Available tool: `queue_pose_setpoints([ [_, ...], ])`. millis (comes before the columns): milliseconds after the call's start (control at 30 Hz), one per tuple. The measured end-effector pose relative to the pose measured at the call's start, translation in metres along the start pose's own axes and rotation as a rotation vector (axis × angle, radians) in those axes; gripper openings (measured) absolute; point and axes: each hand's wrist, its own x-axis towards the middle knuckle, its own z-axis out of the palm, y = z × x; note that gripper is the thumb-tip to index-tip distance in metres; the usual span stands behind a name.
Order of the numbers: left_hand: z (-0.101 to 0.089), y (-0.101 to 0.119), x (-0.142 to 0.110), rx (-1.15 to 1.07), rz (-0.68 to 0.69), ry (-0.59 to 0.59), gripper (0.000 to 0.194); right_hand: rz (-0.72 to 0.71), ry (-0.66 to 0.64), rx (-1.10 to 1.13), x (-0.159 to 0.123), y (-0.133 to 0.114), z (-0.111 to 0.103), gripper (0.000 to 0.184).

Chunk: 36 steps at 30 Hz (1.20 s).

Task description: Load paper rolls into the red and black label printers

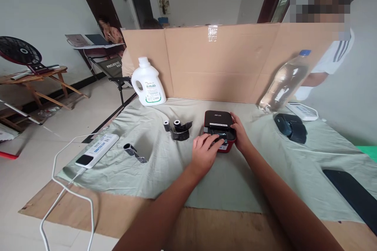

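Observation:
A small red and black printer (220,114) sits on the cloth in front of me, its black lid raised at the back. My right hand (240,133) grips its right side, the thumb and fingers at the edge by the lid. My left hand (204,153) reaches over the front opening with its fingers spread, the tips touching dark, shiny material inside; part of the opening is hidden beneath them. Left of the printer lie black ribbon rolls (180,135) with white cores. Closer to me on the left is another loose dark ribbon roll (134,152), partly unwound.
A white detergent bottle (149,86) and a large clear bottle (284,82) stand before a cardboard screen (218,64). To the left lies a white power strip (97,151) with a cable. A black device (291,127) and a dark phone (353,192) lie right. People are beyond the screen.

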Motion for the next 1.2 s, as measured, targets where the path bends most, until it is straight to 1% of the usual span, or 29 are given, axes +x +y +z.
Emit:
queue_pose_setpoints([
  [67,-0.002,-0.003,0.002,0.001,-0.067,-0.025,0.029,-0.016,0.001,0.057,-0.002,0.007,0.001,0.064],
  [100,-0.003,-0.006,0.003,-0.002,-0.106,-0.054,0.033,-0.017,0.009,0.076,-0.002,0.009,0.002,0.064],
  [233,-0.008,-0.02,0.012,-0.082,-0.225,-0.251,0.062,-0.002,0.014,0.148,-0.001,0.012,0.004,0.063],
  [267,-0.01,-0.024,0.014,-0.109,-0.25,-0.293,0.066,0.002,0.015,0.164,-0.001,0.013,0.004,0.062],
  [333,-0.012,-0.028,0.019,-0.147,-0.302,-0.342,0.07,0.016,0.028,0.19,-0.001,0.013,0.003,0.061],
  [433,-0.014,-0.03,0.023,-0.159,-0.353,-0.356,0.065,0.046,0.057,0.197,0.001,0.012,0.001,0.063],
  [500,-0.014,-0.029,0.023,-0.161,-0.363,-0.351,0.062,0.058,0.061,0.193,0.0,0.011,0.001,0.063],
  [633,-0.012,-0.028,0.02,-0.188,-0.358,-0.343,0.059,0.016,0.014,0.206,-0.006,0.011,0.004,0.055],
  [767,-0.011,-0.028,0.016,-0.184,-0.338,-0.358,0.063,-0.009,-0.037,0.264,-0.012,0.014,0.006,0.048],
  [900,-0.011,-0.029,0.013,-0.178,-0.312,-0.375,0.065,0.011,-0.056,0.292,-0.013,0.013,0.004,0.046],
  [1067,-0.011,-0.03,0.013,-0.169,-0.286,-0.364,0.063,-0.001,-0.08,0.297,-0.009,0.009,0.002,0.046],
  [1200,-0.012,-0.028,0.018,-0.168,-0.317,-0.356,0.06,-0.03,-0.062,0.279,-0.005,0.009,0.001,0.049],
])
